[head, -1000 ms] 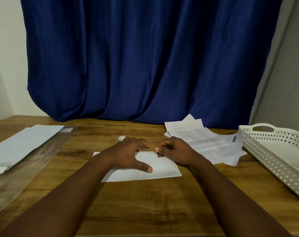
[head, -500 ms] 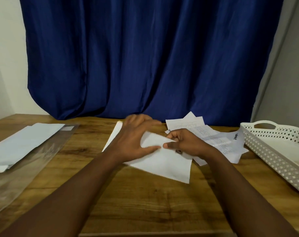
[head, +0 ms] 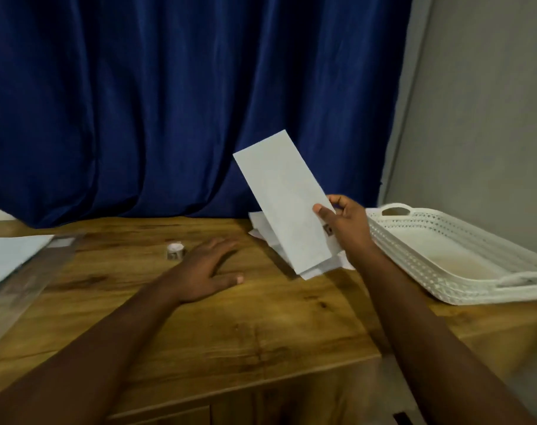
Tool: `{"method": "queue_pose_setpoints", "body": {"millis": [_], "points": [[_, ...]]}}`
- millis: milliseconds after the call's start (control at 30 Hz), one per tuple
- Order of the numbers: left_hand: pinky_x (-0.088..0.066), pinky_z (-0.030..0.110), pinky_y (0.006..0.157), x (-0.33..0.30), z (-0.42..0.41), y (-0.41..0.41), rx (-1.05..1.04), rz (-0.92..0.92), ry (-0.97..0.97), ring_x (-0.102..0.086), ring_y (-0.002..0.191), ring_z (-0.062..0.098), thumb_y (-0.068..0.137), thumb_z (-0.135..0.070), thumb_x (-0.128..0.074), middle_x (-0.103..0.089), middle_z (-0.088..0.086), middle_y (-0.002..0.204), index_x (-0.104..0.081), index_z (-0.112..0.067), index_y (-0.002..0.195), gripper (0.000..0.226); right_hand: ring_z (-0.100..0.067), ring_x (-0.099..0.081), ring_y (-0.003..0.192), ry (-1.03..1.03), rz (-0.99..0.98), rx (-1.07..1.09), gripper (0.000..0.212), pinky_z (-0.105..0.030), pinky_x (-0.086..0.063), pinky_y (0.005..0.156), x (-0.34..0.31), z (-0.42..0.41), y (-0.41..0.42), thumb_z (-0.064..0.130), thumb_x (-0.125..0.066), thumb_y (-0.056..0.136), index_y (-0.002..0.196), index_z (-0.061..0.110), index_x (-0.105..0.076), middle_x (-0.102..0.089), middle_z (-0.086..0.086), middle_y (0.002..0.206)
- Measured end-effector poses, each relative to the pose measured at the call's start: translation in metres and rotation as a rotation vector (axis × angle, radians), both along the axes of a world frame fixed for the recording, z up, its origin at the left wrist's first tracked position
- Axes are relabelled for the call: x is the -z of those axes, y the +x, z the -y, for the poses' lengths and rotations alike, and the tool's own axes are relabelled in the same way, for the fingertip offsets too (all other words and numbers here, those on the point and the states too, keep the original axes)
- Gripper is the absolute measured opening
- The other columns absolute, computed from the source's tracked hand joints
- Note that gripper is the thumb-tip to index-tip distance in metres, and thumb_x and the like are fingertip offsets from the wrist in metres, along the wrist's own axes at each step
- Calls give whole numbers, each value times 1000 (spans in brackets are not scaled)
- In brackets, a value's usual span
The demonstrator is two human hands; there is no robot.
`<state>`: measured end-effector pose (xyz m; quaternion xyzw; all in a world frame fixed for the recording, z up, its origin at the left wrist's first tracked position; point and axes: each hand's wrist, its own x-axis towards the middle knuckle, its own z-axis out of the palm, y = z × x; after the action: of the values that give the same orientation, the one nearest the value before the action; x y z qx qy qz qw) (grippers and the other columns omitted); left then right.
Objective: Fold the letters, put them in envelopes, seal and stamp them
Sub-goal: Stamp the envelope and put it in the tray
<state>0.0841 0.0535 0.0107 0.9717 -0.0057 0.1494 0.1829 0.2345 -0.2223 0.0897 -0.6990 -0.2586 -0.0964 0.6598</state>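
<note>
The right hand (head: 345, 228) pinched the envelope (head: 287, 204) at its 4 o'clock edge; the left hand (head: 205, 271) lay flat on the tabletop (head: 230, 332). A one-edge pinch could let it slip.

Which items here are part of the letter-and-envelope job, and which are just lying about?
Part of the job:
white envelope, gripped by the right hand
stamp roll
printed letters
envelope pack
white tray, probably for finished mail

Lying about:
blue curtain

Home room: wooden desk (head: 261, 326), blue curtain (head: 169, 102), plain wall (head: 481, 118)
</note>
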Motion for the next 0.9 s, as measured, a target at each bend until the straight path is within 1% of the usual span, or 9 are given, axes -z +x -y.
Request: {"method": "queue_pose_setpoints", "body": {"millis": [133,233,367,433,533,667,733,833,900], "points": [[-30,34,122,6,1,10,34,-82,-86,-37,149,15,86,-73,-54,-38,-3,165,-43,-34,156,81,-8,-60,53,-63,11,185,7,-18,-51,49,-37,82,21,20,-77,92,96,17,-71,-72,4,72],[-32,41,124,9,2,17,37,-98,-89,-41,148,16,83,-75,-53,-45,-3,161,-51,-34,150,78,-12,-57,49,-112,-14,344,11,-16,-48,45,-60,150,43,18,-77,90,84,17,-68,-68,-3,69],[-33,37,121,12,-5,16,60,-78,-117,-43,145,13,85,-77,-56,-48,-7,159,-52,-58,129,49,-20,-54,52,-259,-123,490,19,-24,-45,52,-55,221,68,11,-78,89,76,9,-63,-60,-13,70],[-34,39,121,13,-5,17,77,-72,-135,-43,144,13,81,-86,-54,-47,-11,156,-51,-62,121,46,-25,-56,60,-360,-203,543,22,-28,-47,59,-43,245,79,11,-79,89,74,8,-63,-61,-17,79],[-35,40,120,16,-6,19,76,-64,-149,-44,144,13,85,-78,-59,-48,-10,157,-53,-63,120,38,-19,-57,61,-588,-314,527,18,-32,-49,72,-28,260,93,18,-80,90,92,6,-67,-65,-14,88],[-33,35,118,15,-3,19,70,-59,-172,-43,143,11,85,-66,-63,-49,-8,157,-55,-60,120,36,2,-59,39,-778,-349,504,21,-25,-45,59,-22,260,109,21,-77,92,79,18,-61,-61,-4,85],[-32,34,117,14,-1,18,71,-56,-166,-43,143,11,86,-65,-63,-49,-8,157,-55,-59,122,38,1,-58,35,-838,-338,544,20,-26,-46,58,-21,256,115,21,-78,91,81,14,-62,-64,-9,90],[-33,37,120,12,2,18,69,-56,-161,-44,144,13,86,-64,-63,-50,-7,157,-53,-58,124,40,-26,-75,76,-935,-317,628,36,-38,-60,80,-23,248,119,28,-80,90,107,0,-67,-73,-17,101],[-35,41,122,11,2,17,64,-62,-150,-43,145,14,86,-65,-62,-50,-7,157,-52,-57,126,42,-36,-71,103,-1002,-192,685,42,-45,-56,97,-30,239,117,33,-79,89,118,5,-68,-74,-16,117]]}}
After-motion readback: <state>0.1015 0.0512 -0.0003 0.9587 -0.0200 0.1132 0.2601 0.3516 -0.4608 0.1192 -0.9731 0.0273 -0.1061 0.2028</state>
